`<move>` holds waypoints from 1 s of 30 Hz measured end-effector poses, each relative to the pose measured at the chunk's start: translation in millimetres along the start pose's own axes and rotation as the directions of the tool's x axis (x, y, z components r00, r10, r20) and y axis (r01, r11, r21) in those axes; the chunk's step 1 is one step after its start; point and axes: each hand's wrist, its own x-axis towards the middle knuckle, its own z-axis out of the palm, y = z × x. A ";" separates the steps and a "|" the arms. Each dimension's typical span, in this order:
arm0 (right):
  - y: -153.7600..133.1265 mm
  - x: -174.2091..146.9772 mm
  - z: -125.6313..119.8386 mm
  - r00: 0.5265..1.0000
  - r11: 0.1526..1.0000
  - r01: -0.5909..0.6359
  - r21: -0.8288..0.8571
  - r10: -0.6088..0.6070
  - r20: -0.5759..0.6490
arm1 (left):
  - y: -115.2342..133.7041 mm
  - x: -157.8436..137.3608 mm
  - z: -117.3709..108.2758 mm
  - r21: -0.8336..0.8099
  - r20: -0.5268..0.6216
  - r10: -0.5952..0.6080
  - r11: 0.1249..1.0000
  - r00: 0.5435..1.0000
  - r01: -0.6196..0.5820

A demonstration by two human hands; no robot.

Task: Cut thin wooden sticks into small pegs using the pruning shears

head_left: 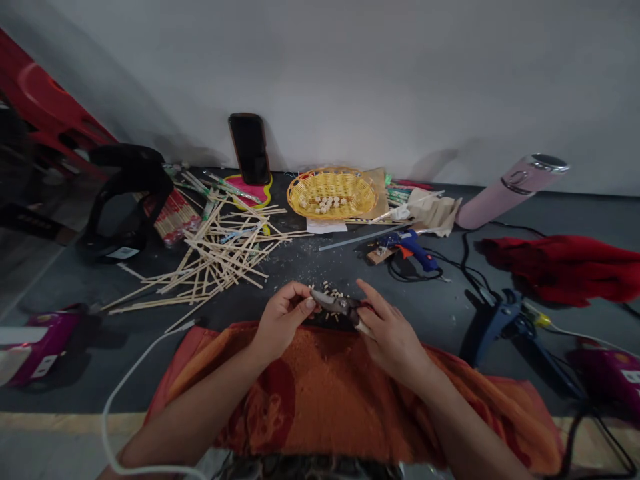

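Orange cloth (320, 393) over the lap is the landmark. Just past its far edge: right hand (393, 337) wrapped around the cutter (337, 305) handles, blades near closed; left hand (283, 317) pinches something tiny at the blade tip, can't tell what. Cut wooden bits (333, 291) are scattered just beyond. Risk, as I judge it: fingertips right at the blades get nipped; offcuts fly off past the cloth edge.
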 end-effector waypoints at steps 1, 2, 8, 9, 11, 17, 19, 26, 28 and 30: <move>-0.9 -0.2 0.5 1.000 1.000 0.001 -0.013 -0.001 0.001 | 0.3 0.0 0.1 0.001 -0.001 0.000 1.000 1.000 0.000; -1.9 -0.3 1.0 1.000 1.000 -0.001 -0.031 0.001 -0.002 | 0.5 0.1 0.0 0.003 -0.005 0.002 1.000 1.000 -0.002; -8.7 0.2 5.1 0.999 0.991 -0.040 -0.127 0.035 -0.039 | 1.7 0.3 -0.7 0.018 0.003 0.022 1.000 1.000 -0.022; -9.7 0.5 5.5 0.999 0.990 -0.040 -0.133 0.035 -0.040 | 1.8 0.2 -0.8 0.022 0.014 0.025 0.999 1.000 -0.025; -11.4 1.1 5.7 0.999 0.990 -0.036 -0.140 0.031 -0.036 | 1.9 -0.1 -0.9 0.026 0.034 0.028 0.999 0.999 -0.029; -13.9 1.3 4.8 0.999 0.991 -0.030 -0.132 0.024 -0.044 | 1.7 -1.3 -1.2 0.027 0.061 0.041 0.999 0.997 -0.042; -13.8 1.2 5.4 0.998 0.991 -0.031 -0.132 0.024 -0.052 | 1.5 -1.4 -1.2 0.023 0.072 0.043 0.999 0.996 -0.045; -14.3 1.8 8.1 0.996 0.990 -0.034 -0.139 0.022 -0.083 | 3.1 -1.8 0.6 0.003 0.089 0.041 0.999 0.995 -0.041; -14.9 2.1 7.8 0.996 0.990 -0.037 -0.135 0.025 -0.086 | 3.9 -2.0 1.0 0.002 0.084 0.038 0.999 0.996 -0.038; -15.5 2.3 7.6 0.996 0.991 -0.038 -0.127 0.027 -0.086 | 4.1 -1.9 1.1 -0.002 0.079 0.036 0.999 0.996 -0.036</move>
